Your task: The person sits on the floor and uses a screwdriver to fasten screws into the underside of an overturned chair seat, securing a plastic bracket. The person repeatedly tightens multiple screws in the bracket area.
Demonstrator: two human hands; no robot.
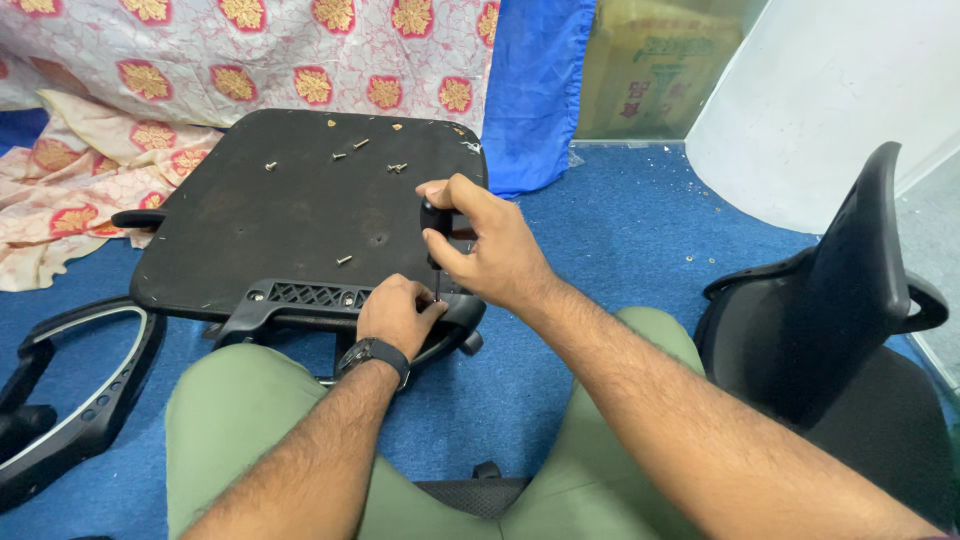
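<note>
The right hand is clamped on the black handle of a screwdriver, held upright, tip down at the plastic armrest bracket along the 6 o'clock edge of the upturned seat base. The left hand pinches closed around the tip, steadying it. The screwdriver looks light and rigid, best gripped at its handle; loose screws lie toward 12 o'clock.

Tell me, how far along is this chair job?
About midway, by the look of it. Loose screws lie on the upturned seat base, and an armrest lies detached on the carpet. In hand: the right hand holds a screwdriver upright over the black bracket, while the left hand steadies its tip. The bracket is not yet free of the seat.
</note>
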